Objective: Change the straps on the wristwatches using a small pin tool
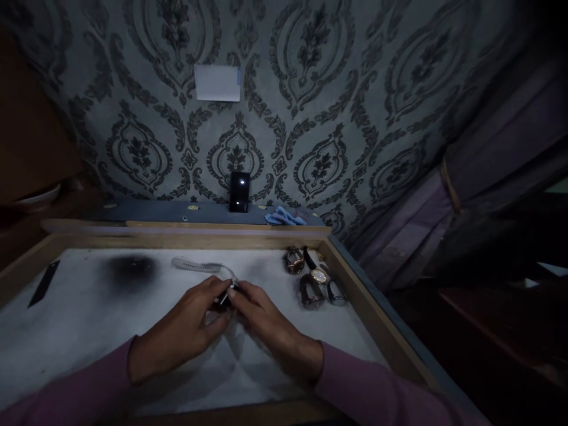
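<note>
Between both hands, over the middle of a white-bottomed wooden tray (89, 239), is a watch (225, 300) with a dark body. My left hand (190, 322) has its fingers closed on the watch from the left. From the other side, my right hand (268, 322) grips it with thumb and fingers pressed together. A pale strap (197, 265) with a row of holes reaches from the fingertips up and to the left; it appears joined to the watch. Fingers cover most of the watch body, and the dim light blurs its details.
Several wristwatches (318, 276) lie at the tray's right side. A flat dark strip (44, 284) and a black smudge (132, 269) are on the left. Behind the tray stand a phone (239, 192) and a crumpled blue cloth (285, 216). A curtain (412, 219) hangs at right.
</note>
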The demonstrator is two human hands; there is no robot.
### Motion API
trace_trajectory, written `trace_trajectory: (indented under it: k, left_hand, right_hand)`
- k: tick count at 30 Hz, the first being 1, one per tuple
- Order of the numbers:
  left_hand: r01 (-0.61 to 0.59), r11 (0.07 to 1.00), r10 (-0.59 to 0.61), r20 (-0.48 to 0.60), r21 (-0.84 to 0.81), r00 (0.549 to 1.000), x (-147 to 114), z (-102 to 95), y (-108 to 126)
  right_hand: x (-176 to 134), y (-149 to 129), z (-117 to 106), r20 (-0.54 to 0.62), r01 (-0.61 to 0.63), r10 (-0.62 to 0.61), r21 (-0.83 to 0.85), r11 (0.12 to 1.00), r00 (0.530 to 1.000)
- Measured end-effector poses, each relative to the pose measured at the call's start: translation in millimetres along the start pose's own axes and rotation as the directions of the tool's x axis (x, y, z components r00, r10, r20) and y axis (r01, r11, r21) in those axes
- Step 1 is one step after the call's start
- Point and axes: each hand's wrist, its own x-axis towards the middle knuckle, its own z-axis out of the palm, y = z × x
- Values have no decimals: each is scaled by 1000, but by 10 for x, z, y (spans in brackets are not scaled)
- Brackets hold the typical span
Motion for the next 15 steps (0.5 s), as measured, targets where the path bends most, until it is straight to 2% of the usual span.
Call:
trace_trajectory:
  k: [4,9,11,13,15]
  left_hand:
    - [-52,989,55,-21,139,998,-58,-38,-3]
    - [-21,1000,21,27,19,999,-6,-93,-40]
    - [-1,999,1,2,41,1000,17,-106,-60]
    - [-41,983,55,-73,181,996,24,-119,-74]
    - [-101,918,165,-136,384,977,20,-138,-79]
  right_hand:
    - [10,-52,-45,15,37,-35,-157,987,999]
    - [5,-104,-12,-3,-11,10,-174,985,1000]
    - [3,-104,28,19,-53,56,-140,989,998]
    - [5,-92,70,63,-84,91,-110,990,994]
    - [12,-73,105,97,-103,111,-89,991,989]
